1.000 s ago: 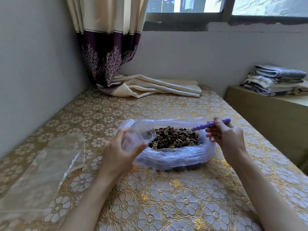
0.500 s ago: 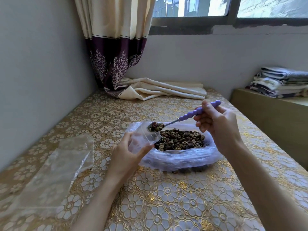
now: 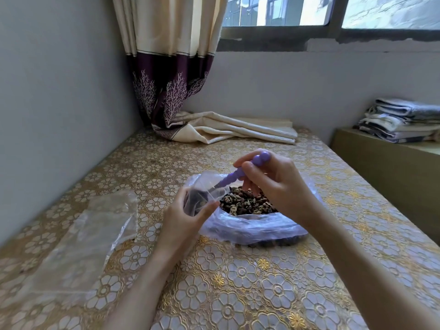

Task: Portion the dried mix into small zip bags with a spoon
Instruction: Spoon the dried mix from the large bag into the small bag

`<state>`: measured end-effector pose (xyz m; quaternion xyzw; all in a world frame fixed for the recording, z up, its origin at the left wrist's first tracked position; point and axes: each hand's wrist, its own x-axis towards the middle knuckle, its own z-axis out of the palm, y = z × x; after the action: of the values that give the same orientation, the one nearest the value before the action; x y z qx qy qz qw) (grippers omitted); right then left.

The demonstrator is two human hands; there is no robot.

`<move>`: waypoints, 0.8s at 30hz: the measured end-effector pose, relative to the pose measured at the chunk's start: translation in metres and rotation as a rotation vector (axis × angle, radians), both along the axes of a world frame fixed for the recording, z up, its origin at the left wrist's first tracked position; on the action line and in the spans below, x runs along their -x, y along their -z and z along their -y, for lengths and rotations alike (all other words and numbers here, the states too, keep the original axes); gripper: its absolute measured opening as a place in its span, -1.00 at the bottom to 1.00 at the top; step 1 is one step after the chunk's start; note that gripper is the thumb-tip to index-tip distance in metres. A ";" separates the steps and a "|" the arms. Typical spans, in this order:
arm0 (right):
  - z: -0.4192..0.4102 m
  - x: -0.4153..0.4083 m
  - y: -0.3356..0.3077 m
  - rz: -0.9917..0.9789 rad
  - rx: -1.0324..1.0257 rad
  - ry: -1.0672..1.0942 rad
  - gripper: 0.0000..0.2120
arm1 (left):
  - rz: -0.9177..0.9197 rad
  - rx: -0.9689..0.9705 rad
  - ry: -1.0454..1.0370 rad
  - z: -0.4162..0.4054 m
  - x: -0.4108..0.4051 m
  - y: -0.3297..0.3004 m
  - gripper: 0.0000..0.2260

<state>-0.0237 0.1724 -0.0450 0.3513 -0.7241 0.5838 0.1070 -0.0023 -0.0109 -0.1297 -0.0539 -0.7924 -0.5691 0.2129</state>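
A: What's on the far left of the table [image 3: 238, 294]?

B: A flat pile of clear plastic bags [image 3: 95, 236], lying on the gold flower-patterned cloth. They overlap and blur together, so I cannot count them.

A: And next to that?

B: The left hand [image 3: 183, 222]. Its thumb and fingers [image 3: 206, 211] curl round one small zip bag [image 3: 202, 191], pinching it near the mouth and holding it upright just above the table. A few dark bits of the dried mix show inside it.

A: Is the spoon there?

B: One spoon [image 3: 234, 176], with a purple beaded handle. It slants down to the left, its bowl end inside the mouth of the small zip bag. The bowl itself is blurred behind the plastic.

A: Who holds it?

B: The right hand [image 3: 273, 186], fingers wrapped round the upper handle, with the knob end sticking out past the thumb.

A: Where's the bulk of the stuff?

B: In one large thin plastic bag [image 3: 250, 228] sitting on the table under the right hand, its rim rolled down. The dried mix [image 3: 247, 203], brown and tan pieces, fills its middle. The small zip bag is touching its left rim.
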 end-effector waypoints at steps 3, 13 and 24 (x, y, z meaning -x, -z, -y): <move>-0.008 0.000 0.000 0.040 0.084 0.016 -0.86 | 0.018 -0.015 -0.010 0.000 0.001 0.002 -0.61; -0.053 0.022 0.014 0.092 0.505 0.386 -0.78 | 0.022 -0.001 -0.060 0.002 -0.001 -0.001 -0.48; -0.071 0.036 0.045 0.008 0.076 0.719 -0.84 | 0.007 0.044 -0.088 0.003 -0.001 -0.001 -0.57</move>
<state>-0.0599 0.2437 -0.0904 0.0676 -0.7794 0.5368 0.3159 -0.0013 -0.0139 -0.1286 -0.0217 -0.8070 -0.5420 0.2335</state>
